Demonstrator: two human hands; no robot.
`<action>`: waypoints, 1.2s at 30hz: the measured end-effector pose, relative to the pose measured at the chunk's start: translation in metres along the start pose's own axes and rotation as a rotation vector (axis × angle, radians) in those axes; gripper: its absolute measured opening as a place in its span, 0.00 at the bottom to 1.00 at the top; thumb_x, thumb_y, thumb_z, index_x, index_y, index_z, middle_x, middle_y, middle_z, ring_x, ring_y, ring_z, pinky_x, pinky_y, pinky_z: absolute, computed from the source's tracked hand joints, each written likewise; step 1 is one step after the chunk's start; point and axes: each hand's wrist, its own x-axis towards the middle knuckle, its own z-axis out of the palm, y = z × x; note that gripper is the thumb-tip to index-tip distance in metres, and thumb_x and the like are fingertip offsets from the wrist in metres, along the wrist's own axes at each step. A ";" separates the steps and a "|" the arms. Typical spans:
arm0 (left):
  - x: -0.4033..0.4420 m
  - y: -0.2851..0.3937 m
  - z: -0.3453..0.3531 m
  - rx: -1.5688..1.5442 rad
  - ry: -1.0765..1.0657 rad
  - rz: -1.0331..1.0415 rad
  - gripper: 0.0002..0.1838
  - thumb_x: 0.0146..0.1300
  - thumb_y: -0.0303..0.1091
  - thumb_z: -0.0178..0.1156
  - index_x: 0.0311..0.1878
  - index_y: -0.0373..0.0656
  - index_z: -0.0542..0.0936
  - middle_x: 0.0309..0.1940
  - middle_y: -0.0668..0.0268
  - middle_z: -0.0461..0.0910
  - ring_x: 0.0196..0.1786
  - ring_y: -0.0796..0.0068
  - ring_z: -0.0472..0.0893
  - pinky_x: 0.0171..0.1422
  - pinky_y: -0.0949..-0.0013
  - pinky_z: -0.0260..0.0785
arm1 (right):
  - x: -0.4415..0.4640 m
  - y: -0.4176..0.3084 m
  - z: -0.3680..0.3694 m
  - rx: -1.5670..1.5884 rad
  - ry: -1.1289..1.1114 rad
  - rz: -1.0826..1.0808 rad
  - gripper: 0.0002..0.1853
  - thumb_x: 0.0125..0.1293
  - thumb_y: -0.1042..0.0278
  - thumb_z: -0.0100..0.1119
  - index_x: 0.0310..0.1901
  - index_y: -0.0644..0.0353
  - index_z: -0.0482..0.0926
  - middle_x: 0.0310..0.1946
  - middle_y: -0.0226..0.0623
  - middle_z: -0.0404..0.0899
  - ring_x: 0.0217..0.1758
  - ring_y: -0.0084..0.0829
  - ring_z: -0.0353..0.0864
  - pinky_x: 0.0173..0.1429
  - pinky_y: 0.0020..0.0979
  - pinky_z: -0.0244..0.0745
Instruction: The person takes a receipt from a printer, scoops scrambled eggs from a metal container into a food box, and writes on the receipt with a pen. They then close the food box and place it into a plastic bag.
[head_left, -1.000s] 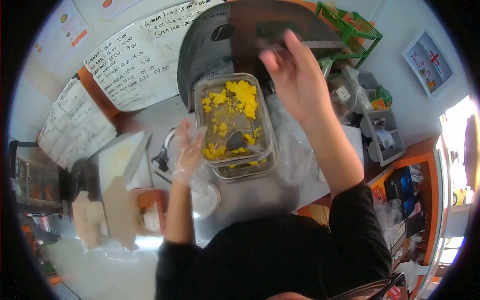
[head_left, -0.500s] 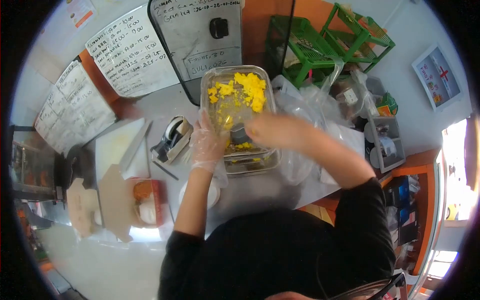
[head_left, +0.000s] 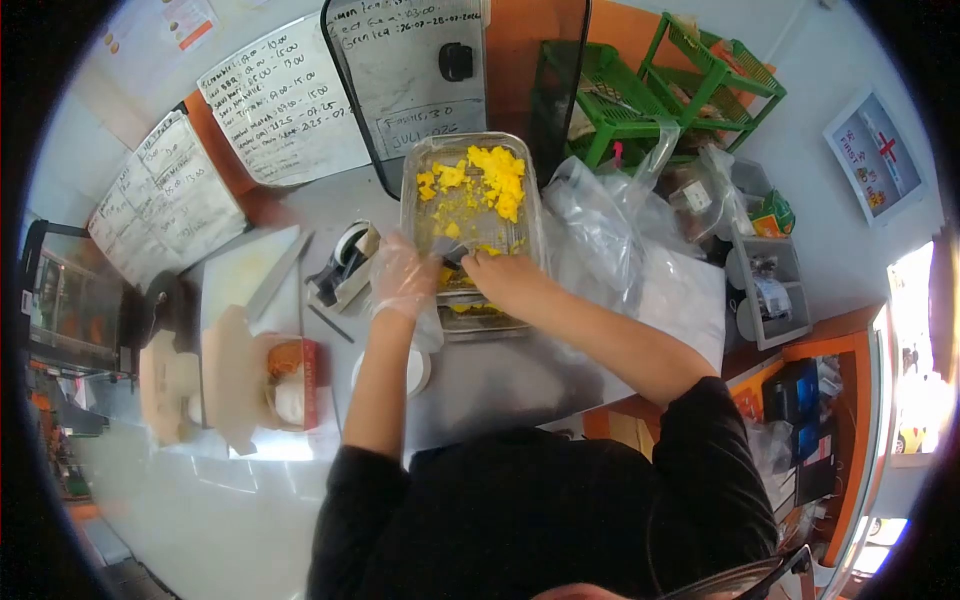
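Observation:
A clear rectangular container (head_left: pixel 411 190) holds crumbled yellow food (head_left: pixel 497 181), mostly at its far right. It stands on a second clear container (head_left: pixel 480 332). My left hand (head_left: pixel 403 275), in a clear plastic glove, is at the near left side of the upper container, its fingers blurred by the plastic. My bare right hand (head_left: pixel 505 282) is closed over the near part of the container, beside a dark scoop-like thing (head_left: pixel 450 250) that lies between both hands. What the right fingers hold is partly hidden.
Left on the counter are a white cutting board with a knife (head_left: pixel 272 283), a tape dispenser (head_left: pixel 345 262), an open food box (head_left: pixel 291 382) and a white round lid (head_left: pixel 415 372). Plastic bags (head_left: pixel 600 220) lie right of the containers, green racks (head_left: pixel 612 100) behind.
The dark transparent lid seen raised at first now stands upright behind the container. My right hand has come down from the air to the container, and my left hand has moved in against its side.

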 end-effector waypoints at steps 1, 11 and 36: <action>0.007 0.001 -0.004 0.049 0.047 0.147 0.42 0.53 0.38 0.63 0.68 0.35 0.55 0.57 0.42 0.66 0.55 0.42 0.73 0.58 0.53 0.68 | -0.001 -0.001 0.003 0.010 -0.044 -0.019 0.08 0.60 0.70 0.50 0.37 0.63 0.76 0.33 0.48 0.81 0.38 0.43 0.82 0.41 0.41 0.77; 0.048 -0.012 -0.006 -0.133 -0.004 0.332 0.48 0.46 0.31 0.63 0.70 0.36 0.50 0.67 0.41 0.54 0.69 0.43 0.59 0.72 0.59 0.55 | 0.017 0.007 0.034 0.378 0.010 0.366 0.14 0.65 0.63 0.52 0.50 0.58 0.72 0.33 0.49 0.81 0.38 0.49 0.81 0.42 0.47 0.74; 0.040 -0.012 0.001 -0.183 0.155 0.315 0.39 0.59 0.56 0.58 0.62 0.34 0.60 0.47 0.41 0.75 0.51 0.47 0.76 0.55 0.56 0.70 | 0.084 0.013 0.049 0.053 0.158 0.959 0.16 0.67 0.68 0.41 0.54 0.62 0.62 0.39 0.61 0.79 0.46 0.55 0.80 0.50 0.50 0.73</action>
